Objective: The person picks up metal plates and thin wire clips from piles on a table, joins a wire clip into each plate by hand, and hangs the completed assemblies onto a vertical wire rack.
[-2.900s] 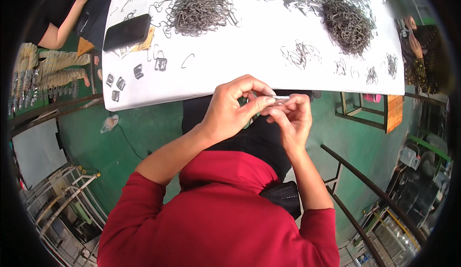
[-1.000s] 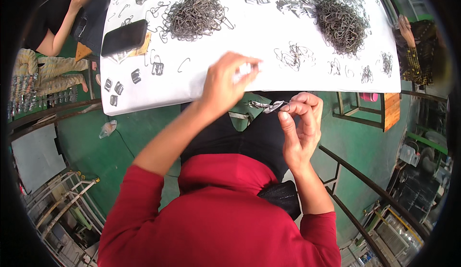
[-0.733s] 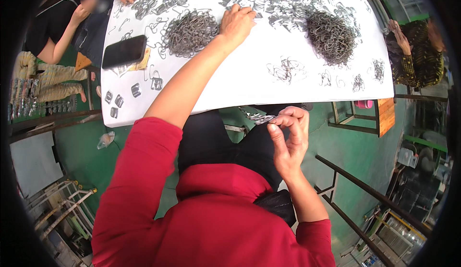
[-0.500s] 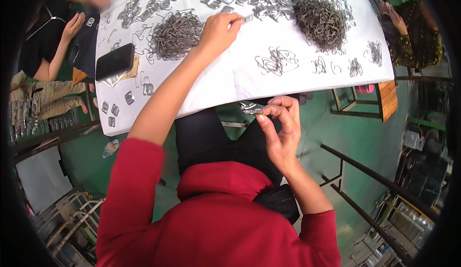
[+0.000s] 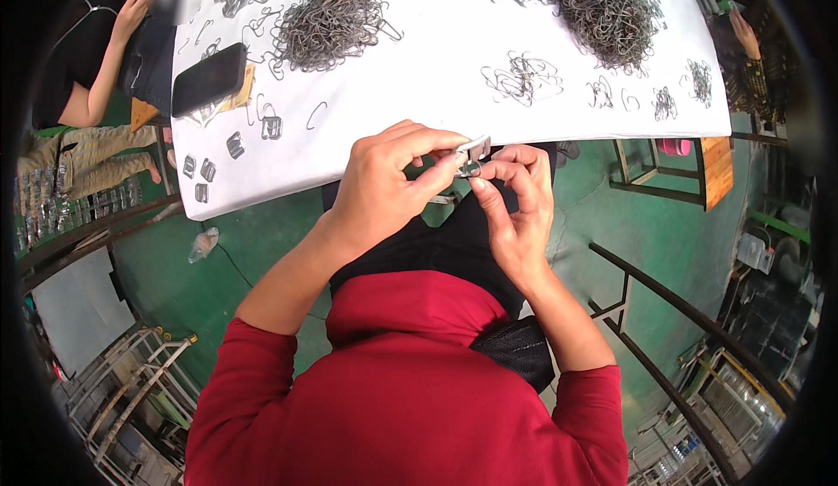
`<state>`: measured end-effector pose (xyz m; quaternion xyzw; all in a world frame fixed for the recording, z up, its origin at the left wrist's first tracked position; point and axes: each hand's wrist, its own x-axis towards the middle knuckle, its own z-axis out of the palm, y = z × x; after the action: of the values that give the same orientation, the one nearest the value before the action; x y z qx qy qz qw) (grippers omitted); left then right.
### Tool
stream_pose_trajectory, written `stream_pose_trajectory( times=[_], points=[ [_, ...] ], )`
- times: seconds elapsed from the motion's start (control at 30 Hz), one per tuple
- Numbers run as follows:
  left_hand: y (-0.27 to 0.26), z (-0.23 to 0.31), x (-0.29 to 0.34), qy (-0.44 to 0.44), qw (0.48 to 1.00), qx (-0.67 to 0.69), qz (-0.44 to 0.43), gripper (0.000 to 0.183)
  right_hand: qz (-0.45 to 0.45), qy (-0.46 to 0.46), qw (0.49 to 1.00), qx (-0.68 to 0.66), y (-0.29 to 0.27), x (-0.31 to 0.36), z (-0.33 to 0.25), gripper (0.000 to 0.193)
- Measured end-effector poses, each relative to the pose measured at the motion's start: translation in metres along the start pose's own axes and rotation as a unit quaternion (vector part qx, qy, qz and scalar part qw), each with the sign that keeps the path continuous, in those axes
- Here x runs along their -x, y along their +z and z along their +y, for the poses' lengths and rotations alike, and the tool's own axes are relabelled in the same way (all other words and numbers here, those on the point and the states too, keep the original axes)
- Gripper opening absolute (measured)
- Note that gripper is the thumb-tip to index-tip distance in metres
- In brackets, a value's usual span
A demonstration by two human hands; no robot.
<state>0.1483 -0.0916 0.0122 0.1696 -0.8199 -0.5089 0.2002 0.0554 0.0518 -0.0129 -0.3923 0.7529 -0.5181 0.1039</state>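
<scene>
- Left hand (image 5: 384,180): thumb and fingertips pinched together on small, shiny metal pieces (image 5: 477,148); their exact number is hard to tell.
- Right hand (image 5: 521,211): thumb and forefinger closed on the same cluster, just off the table's near edge.
- One o'clock from the hands: loose, thin curved wires (image 5: 526,78) on the smooth white table (image 5: 393,97).
- Between ten and eleven: a tangled heap of bent wire hooks (image 5: 332,25).
- Between one and two: a denser, darker wire mound (image 5: 607,16).

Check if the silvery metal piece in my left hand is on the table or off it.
Off the table: your left hand pinches the silvery metal piece beside your right hand, over your lap.
</scene>
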Motion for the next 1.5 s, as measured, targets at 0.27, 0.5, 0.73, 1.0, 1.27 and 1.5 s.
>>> stream_pose_trajectory(
  times=[0.27,0.5,0.73,1.0,1.27,1.5],
  points=[
    [0.000,-0.002,0.011,0.023,1.000,-0.002,0.005,0.012,-0.052,0.029,0.998,-0.008,0.003,0.003,0.008,0.017],
    [-0.003,-0.022,0.024,0.034,0.999,0.011,0.014,0.014,-0.114,0.040,0.992,0.033,-0.001,-0.074,0.014,0.013],
    [0.001,-0.021,0.030,0.012,0.999,0.041,0.012,0.015,-0.160,-0.011,0.966,0.204,0.099,-0.192,0.037,0.016],
    [-0.004,-0.021,0.036,0.019,0.997,0.071,0.013,0.014,-0.153,-0.004,0.924,0.351,0.120,-0.202,0.024,0.017],
    [-0.006,-0.016,0.044,0.009,0.996,0.083,0.004,0.016,-0.076,0.051,0.995,-0.042,0.139,-0.204,0.048,0.010],
    [0.003,-0.010,0.040,-0.003,0.995,0.102,0.005,0.016,-0.115,0.194,0.948,-0.225,0.060,-0.176,-0.007,0.022]
  ],
)
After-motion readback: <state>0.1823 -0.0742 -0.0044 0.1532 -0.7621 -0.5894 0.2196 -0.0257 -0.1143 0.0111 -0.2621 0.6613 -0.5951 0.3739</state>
